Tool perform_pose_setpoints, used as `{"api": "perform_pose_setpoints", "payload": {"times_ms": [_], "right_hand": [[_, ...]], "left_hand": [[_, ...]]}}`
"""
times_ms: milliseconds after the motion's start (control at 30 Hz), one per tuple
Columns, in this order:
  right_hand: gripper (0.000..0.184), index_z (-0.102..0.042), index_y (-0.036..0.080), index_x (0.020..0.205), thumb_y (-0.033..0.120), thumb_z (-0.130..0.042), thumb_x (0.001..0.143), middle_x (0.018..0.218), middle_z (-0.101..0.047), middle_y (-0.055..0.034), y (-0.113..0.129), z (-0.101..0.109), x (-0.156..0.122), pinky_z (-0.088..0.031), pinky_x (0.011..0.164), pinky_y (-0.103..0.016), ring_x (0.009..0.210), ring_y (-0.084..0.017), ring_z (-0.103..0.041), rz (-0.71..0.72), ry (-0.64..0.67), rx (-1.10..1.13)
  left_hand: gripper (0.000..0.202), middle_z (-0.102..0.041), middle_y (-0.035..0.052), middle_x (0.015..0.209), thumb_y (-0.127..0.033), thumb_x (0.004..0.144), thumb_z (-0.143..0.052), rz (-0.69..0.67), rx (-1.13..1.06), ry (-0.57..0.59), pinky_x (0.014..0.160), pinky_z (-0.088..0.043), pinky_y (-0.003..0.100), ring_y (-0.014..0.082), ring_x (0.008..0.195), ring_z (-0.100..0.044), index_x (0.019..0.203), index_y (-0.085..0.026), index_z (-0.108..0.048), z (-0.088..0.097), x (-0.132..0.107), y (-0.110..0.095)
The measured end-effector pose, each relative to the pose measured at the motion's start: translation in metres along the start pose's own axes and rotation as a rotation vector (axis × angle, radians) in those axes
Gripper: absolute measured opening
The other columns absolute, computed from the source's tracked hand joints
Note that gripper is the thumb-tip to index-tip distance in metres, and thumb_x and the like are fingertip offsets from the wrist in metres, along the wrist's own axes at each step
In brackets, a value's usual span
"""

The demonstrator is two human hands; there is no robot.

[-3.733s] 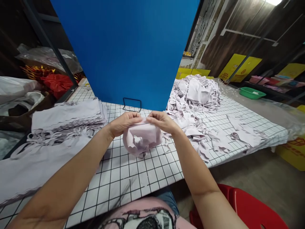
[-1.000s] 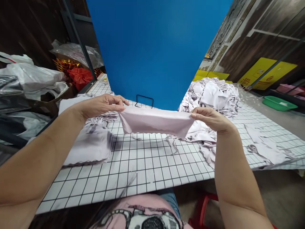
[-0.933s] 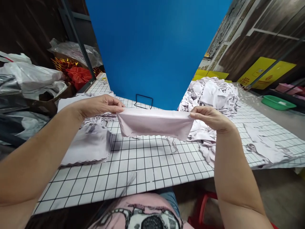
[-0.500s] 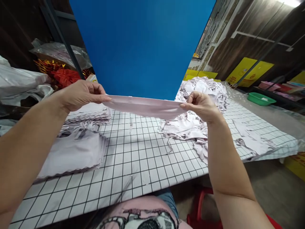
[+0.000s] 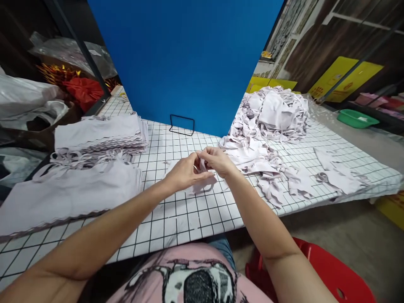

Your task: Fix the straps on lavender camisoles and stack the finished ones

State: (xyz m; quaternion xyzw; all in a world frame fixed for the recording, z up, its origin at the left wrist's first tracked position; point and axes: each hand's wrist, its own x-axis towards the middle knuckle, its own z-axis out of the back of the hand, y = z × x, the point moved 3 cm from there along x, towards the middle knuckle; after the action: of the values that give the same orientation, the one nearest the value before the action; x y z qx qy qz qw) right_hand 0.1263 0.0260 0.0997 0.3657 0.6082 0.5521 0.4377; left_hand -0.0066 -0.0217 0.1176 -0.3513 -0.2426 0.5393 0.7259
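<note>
Low over the middle of the table, my left hand (image 5: 184, 172) and my right hand (image 5: 218, 161) meet around a small pale pink piece of fabric (image 5: 203, 186). Fingers of both hands are closed on it, and part of it hangs below them in a loose fold. How the cloth lies between the fingertips is partly hidden. To the left lie a neat stack of pale garments with thin straps (image 5: 91, 187) and another flat stack (image 5: 97, 134) behind it. Close by my right hand spreads a loose heap of similar pale fabric pieces (image 5: 274, 111).
A checked cloth (image 5: 176, 219) covers the table. Behind my hands stands a tall blue board (image 5: 189, 63) with a black wire stand (image 5: 182, 133) at its foot. A green basin (image 5: 356, 118) sits far right; a red stool (image 5: 331, 269) is by my right arm.
Both hands have come down and together from holding the fabric stretched wide in front of the board. The fabric is now gathered between them, lower over the table.
</note>
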Motion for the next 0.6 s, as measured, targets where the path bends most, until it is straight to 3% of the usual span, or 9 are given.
{"api": "perform_pose_setpoints", "payload": {"times_ms": [100, 267, 333, 400, 500, 600], "right_hand": [[0.039, -0.059, 0.016, 0.072, 0.053, -0.066, 0.082, 0.064, -0.055, 0.0015, 0.006, -0.004, 0.000, -0.043, 0.056, -0.023, 0.057, -0.008, -0.050, 0.029, 0.048, 0.014], [0.034, -0.066, 0.021, 0.101, 0.047, -0.071, 0.080, 0.109, -0.063, -0.0055, 0.020, 0.007, -0.004, -0.048, 0.086, -0.031, 0.100, -0.017, -0.058, 0.284, 0.138, -0.144], [0.045, -0.062, 0.023, 0.112, 0.043, -0.077, 0.075, 0.120, -0.060, -0.0061, 0.018, 0.006, -0.003, -0.046, 0.094, -0.034, 0.110, -0.019, -0.055, 0.363, 0.241, -0.182], [0.045, -0.061, 0.021, 0.111, 0.040, -0.078, 0.075, 0.115, -0.062, -0.0056, 0.012, 0.002, -0.002, -0.045, 0.097, -0.037, 0.107, -0.020, -0.057, 0.378, 0.394, -0.201], [0.030, -0.062, 0.020, 0.101, 0.036, -0.074, 0.079, 0.101, -0.063, -0.0033, 0.003, -0.001, -0.001, -0.046, 0.096, -0.039, 0.098, -0.019, -0.058, 0.371, 0.498, -0.270], [0.021, -0.063, 0.019, 0.097, 0.033, -0.069, 0.083, 0.099, -0.063, -0.0035, -0.002, 0.005, -0.003, -0.046, 0.093, -0.037, 0.096, -0.018, -0.059, 0.347, 0.470, -0.298]], "left_hand": [[0.042, -0.066, 0.0061, 0.086, -0.056, 0.077, -0.065, 0.040, -0.046, -0.085, 0.057, -0.044, 0.030, 0.0187, 0.069, -0.059, 0.093, -0.018, -0.058, 0.001, 0.005, 0.008], [0.024, -0.065, 0.0044, 0.080, -0.039, 0.086, -0.056, -0.104, -0.266, 0.048, 0.066, -0.046, 0.030, 0.0161, 0.071, -0.060, 0.083, -0.016, -0.063, 0.026, 0.014, 0.013], [0.026, -0.064, 0.0036, 0.077, -0.040, 0.086, -0.056, -0.121, -0.285, 0.089, 0.062, -0.046, 0.028, 0.0148, 0.068, -0.059, 0.081, -0.016, -0.065, 0.040, 0.012, 0.005], [0.028, -0.062, 0.0026, 0.075, -0.043, 0.087, -0.056, -0.119, -0.251, 0.081, 0.055, -0.042, 0.025, 0.0134, 0.063, -0.056, 0.083, -0.017, -0.066, 0.059, 0.007, -0.008], [0.033, -0.055, 0.0013, 0.067, -0.047, 0.088, -0.056, -0.126, -0.133, -0.087, 0.050, -0.035, 0.023, 0.0113, 0.057, -0.048, 0.077, -0.017, -0.063, 0.096, -0.002, -0.032], [0.038, -0.046, 0.0001, 0.065, -0.049, 0.089, -0.056, -0.165, 0.032, -0.290, 0.056, -0.035, 0.022, 0.0092, 0.060, -0.043, 0.072, -0.015, -0.059, 0.134, -0.013, -0.051]]}}
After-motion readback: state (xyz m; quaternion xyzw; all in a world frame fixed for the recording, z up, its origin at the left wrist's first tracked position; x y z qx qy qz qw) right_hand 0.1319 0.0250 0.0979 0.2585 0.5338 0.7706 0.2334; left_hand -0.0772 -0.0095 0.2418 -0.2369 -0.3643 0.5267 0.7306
